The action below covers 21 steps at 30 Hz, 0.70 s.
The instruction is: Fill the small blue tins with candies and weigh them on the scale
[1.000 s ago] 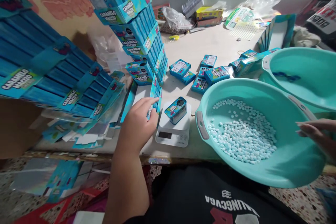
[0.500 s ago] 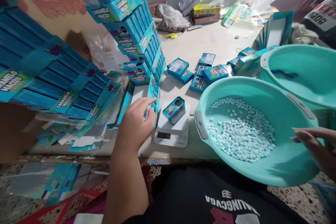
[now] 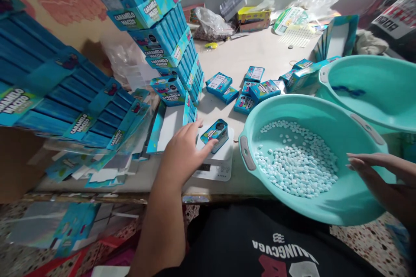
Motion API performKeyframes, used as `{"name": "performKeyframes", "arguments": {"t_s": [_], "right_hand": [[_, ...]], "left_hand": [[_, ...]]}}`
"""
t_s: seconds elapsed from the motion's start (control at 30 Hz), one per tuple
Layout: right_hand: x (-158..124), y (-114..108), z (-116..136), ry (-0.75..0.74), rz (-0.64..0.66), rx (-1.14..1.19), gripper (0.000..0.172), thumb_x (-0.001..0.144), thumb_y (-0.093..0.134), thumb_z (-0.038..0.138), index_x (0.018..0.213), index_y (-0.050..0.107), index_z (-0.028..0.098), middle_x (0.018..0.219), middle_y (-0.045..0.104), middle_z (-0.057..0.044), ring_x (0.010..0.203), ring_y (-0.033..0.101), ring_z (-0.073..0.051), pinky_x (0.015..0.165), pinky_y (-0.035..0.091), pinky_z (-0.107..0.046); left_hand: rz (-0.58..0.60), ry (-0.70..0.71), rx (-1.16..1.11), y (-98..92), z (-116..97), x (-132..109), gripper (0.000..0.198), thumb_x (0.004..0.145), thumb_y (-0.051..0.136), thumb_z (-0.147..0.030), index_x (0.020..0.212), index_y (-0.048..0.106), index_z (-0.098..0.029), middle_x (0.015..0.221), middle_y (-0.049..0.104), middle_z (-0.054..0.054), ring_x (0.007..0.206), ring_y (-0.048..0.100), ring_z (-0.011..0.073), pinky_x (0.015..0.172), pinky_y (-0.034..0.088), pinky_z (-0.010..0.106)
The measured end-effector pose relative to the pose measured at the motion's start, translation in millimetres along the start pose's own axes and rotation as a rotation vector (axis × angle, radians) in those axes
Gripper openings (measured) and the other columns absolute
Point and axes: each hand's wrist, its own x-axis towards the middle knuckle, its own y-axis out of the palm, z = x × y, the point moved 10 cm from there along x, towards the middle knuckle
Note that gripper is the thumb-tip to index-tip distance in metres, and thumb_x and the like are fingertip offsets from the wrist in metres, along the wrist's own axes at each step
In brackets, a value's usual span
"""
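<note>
My left hand (image 3: 183, 151) is open at the left side of a small blue candy box (image 3: 216, 134). Its thumb tip overlaps the box in view; whether it touches I cannot tell. The box, printed in bright colours, rests tilted on a white digital kitchen scale (image 3: 224, 171), whose display is partly covered by the hand. Over the right side of a turquoise tub (image 3: 354, 207) is my right hand (image 3: 383, 177), thumb and forefinger pinched together; anything between them is too small to make out. Pale blue candy tablets (image 3: 302, 169) lie in the tub.
Tall stacks of blue display cartons (image 3: 162, 17) stand at the left, with an open carton (image 3: 172, 121) before them. Several small boxes (image 3: 264, 91) lie behind the scale. A second turquoise tub (image 3: 383, 91) stands at right. Bags and papers line the wall.
My left hand has moved right from the open carton to the box on the scale, its thumb now spread out. My right hand has shifted a little left over the tub.
</note>
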Motion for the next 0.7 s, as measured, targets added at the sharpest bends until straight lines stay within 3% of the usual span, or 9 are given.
{"name": "performKeyframes", "arguments": {"t_s": [0.07, 0.2, 0.37, 0.5, 0.6, 0.7], "right_hand": [[5, 0, 16, -0.062, -0.016, 0.014, 0.005, 0.093, 0.063, 0.038, 0.098, 0.065, 0.037, 0.087, 0.076, -0.001, 0.067, 0.073, -0.022, 0.056, 0.059, -0.033], [10, 6, 28, -0.159, 0.006, 0.038, 0.002, 0.092, 0.067, 0.028, 0.094, 0.066, 0.029, 0.085, 0.076, -0.001, 0.064, 0.071, -0.018, 0.052, 0.055, -0.028], [11, 11, 27, -0.177, 0.046, 0.061, 0.003, 0.092, 0.066, 0.025, 0.091, 0.068, 0.023, 0.083, 0.076, -0.001, 0.069, 0.071, -0.017, 0.057, 0.054, -0.026], [10, 13, 27, -0.176, 0.076, 0.065, 0.007, 0.093, 0.065, 0.026, 0.090, 0.068, 0.022, 0.083, 0.076, 0.000, 0.067, 0.070, -0.015, 0.055, 0.052, -0.024], [10, 14, 24, -0.158, 0.081, 0.078, 0.008, 0.094, 0.064, 0.027, 0.091, 0.069, 0.022, 0.084, 0.076, 0.000, 0.069, 0.070, -0.015, 0.053, 0.051, -0.023], [11, 13, 22, -0.146, 0.068, 0.090, 0.007, 0.093, 0.065, 0.026, 0.092, 0.069, 0.021, 0.085, 0.075, 0.000, 0.070, 0.071, -0.015, 0.051, 0.050, -0.022]], "left_hand": [[0.018, 0.010, 0.041, 10.0, -5, 4, 0.055, 0.086, 0.072, -0.041, 0.135, 0.058, -0.021, 0.126, 0.069, 0.010, 0.116, 0.065, 0.0300, 0.097, 0.055, 0.046], [0.009, 0.108, 0.078, 18.4, -21, 12, 0.042, 0.082, 0.073, -0.027, 0.124, 0.066, -0.023, 0.117, 0.072, 0.008, 0.107, 0.068, 0.0290, 0.089, 0.057, 0.042], [-0.246, 0.438, 0.104, -9.5, -87, 11, 0.041, 0.087, 0.064, -0.018, 0.128, 0.064, -0.019, 0.115, 0.071, 0.009, 0.107, 0.063, 0.0265, 0.097, 0.051, 0.041], [-0.065, 0.719, 0.210, 9.2, -138, 17, 0.040, 0.088, 0.058, -0.011, 0.127, 0.066, -0.016, 0.111, 0.071, 0.010, 0.099, 0.059, 0.0268, 0.089, 0.052, 0.043], [-0.102, 0.743, 0.215, 0.4, -143, 30, 0.041, 0.088, 0.056, -0.009, 0.127, 0.066, -0.015, 0.111, 0.070, 0.010, 0.102, 0.058, 0.0269, 0.090, 0.052, 0.043], [-0.175, 0.650, 0.192, -14.8, -130, 38, 0.044, 0.088, 0.057, -0.013, 0.131, 0.064, -0.017, 0.112, 0.068, 0.010, 0.106, 0.058, 0.0272, 0.093, 0.051, 0.042]]}}
